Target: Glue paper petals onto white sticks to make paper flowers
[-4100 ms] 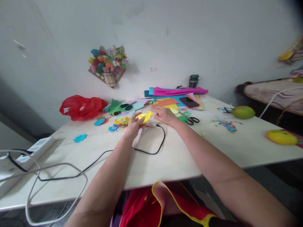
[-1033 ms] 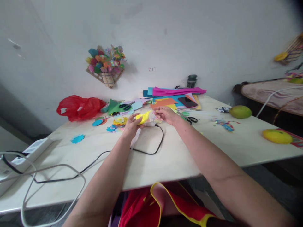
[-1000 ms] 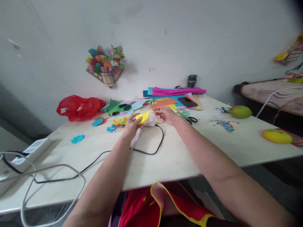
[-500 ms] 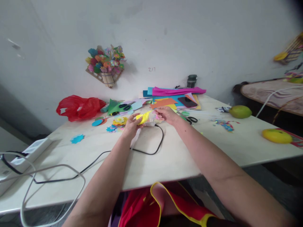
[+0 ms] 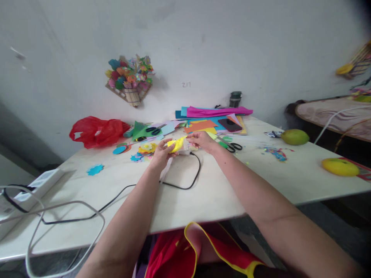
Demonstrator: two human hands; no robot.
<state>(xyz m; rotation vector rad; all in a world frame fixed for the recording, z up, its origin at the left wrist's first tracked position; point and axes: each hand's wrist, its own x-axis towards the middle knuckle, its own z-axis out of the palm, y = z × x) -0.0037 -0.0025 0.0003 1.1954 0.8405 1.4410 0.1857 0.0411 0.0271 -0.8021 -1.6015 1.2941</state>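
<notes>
Near the middle of the white table (image 5: pixel 203 197), my left hand (image 5: pixel 162 153) grips a bright yellow piece (image 5: pixel 177 144) that looks like paper or foam. The fingertips of my right hand (image 5: pixel 201 139) are pinched at the right end of that piece. A whitish device with a black cord (image 5: pixel 185 188) lies just under and behind the hands, partly hidden by them. Left of my left hand sit a yellow flower shape (image 5: pixel 147 148) and small blue cut pieces (image 5: pixel 136 157). Black-handled scissors (image 5: pixel 234 147) lie to the right of my right hand.
A red plastic bag (image 5: pixel 97 132), another pair of scissors (image 5: pixel 153 130), coloured sheets (image 5: pixel 218 112) and a phone (image 5: pixel 230 124) lie along the back. Two mangoes (image 5: pixel 295 136) are at the right. A power strip (image 5: pixel 37 187) with looping white cables (image 5: pixel 72 202) occupies the left side.
My right hand has shifted slightly left, its fingertips now against the yellow piece's right end. The yellow piece looks a little more spread out. My left hand keeps its hold.
</notes>
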